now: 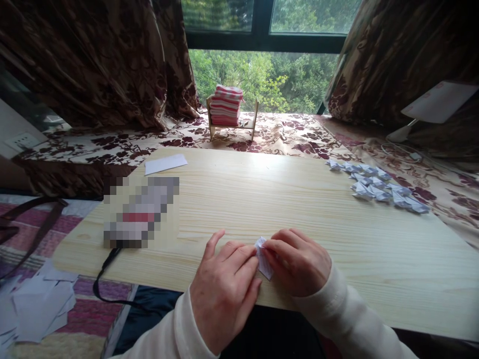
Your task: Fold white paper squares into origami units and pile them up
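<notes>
A small folded piece of white paper (pixel 265 263) lies on the pale wooden table (pixel 232 199) near its front edge, between my two hands. My left hand (pixel 228 284) rests over its left side, fingertips pressing on the paper, with the index finger or little finger raised apart from the rest. From the right, my right hand (pixel 299 259) pinches the paper's upper edge between thumb and fingers. Parts of the paper are hidden under the fingertips. Several folded white paper shapes (pixel 374 184) stand grouped at the table's far right.
A flat white paper strip (pixel 165 163) lies at the far left. Nearer is a blurred-out object (pixel 144 214) with a black strap (pixel 99 279). Loose paper sheets (pixel 41 304) lie on the bedding. Beyond the table stand a small rack (pixel 254 119) with folded striped cloths (pixel 225 107) and a lamp (pixel 437 102).
</notes>
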Tool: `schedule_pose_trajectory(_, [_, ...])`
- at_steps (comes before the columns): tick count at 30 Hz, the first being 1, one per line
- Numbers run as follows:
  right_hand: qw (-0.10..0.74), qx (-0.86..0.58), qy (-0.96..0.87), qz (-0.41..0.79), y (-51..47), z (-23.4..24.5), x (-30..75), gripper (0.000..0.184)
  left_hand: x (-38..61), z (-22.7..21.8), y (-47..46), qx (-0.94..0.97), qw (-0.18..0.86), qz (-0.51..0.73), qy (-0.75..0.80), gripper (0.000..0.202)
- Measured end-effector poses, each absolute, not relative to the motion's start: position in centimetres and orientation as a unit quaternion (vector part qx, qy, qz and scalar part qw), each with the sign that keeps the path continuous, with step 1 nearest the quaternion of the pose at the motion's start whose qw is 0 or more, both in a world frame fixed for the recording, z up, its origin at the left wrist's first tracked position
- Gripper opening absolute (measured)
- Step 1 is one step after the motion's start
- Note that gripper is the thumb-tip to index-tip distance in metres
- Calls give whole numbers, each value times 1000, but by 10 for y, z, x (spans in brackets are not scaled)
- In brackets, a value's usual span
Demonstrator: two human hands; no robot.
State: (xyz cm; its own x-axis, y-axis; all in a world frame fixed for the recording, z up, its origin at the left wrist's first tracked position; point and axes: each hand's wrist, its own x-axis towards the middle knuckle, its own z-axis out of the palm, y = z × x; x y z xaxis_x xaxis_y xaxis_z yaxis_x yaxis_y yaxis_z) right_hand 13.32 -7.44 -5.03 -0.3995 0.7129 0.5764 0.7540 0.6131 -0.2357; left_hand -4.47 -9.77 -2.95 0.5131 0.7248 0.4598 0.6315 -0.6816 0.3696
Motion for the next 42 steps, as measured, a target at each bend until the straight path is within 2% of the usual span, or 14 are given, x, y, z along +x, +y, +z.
schedule_pose_trajectory(9, [343,-449,-825,-9,-74,-52,130,15,-54,-33,-98,871,75,281,395,24])
schedule_pose_trajectory(18, [318,-417,-848,-73,-72,-46,126,14,-53,-31,-98,877,69,266,393,23])
schedule_pose_trajectory(26, [337,-399,-852,-33,-71,-50,124,16,-52,-32,-97,874,73,274,394,23])
schedule_pose_trajectory(42, [309,-385,-870,4,-74,-48,129,15,-55,-32,-97,862,72,307,396,20])
